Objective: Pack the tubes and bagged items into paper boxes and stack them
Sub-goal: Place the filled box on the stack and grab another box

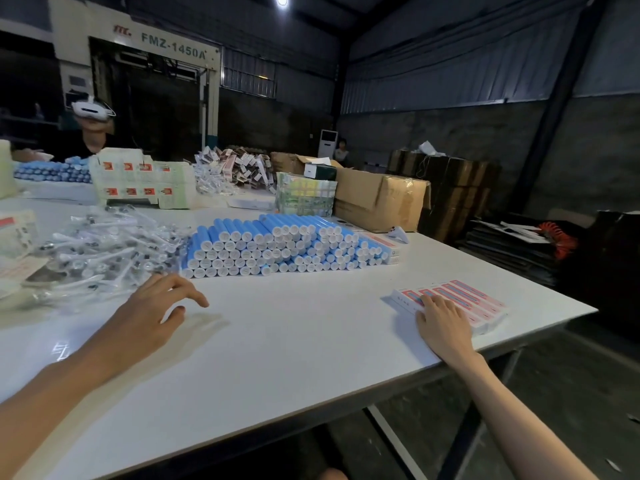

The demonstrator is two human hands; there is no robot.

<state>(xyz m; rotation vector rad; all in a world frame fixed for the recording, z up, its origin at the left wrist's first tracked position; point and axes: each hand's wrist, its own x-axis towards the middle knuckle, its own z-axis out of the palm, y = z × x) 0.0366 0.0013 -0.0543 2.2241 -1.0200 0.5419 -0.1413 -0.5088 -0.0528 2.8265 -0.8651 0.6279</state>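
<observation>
1 view: a wide-angle camera worn on the person's head, facing forward and down across the tabletop (294,348). The blue tube stack (277,244) lies near frame centre, close to the lens. Nearer than the stack, the tabletop fills the lower frame; beyond the stack, the hall walls (450,133) and roof (346,15) show.

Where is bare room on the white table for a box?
Between the left hand and the right hand, in front of the blue tubes, the table is bare to its near edge. Crowded: bagged items at left, paper boxes under the right hand.
</observation>
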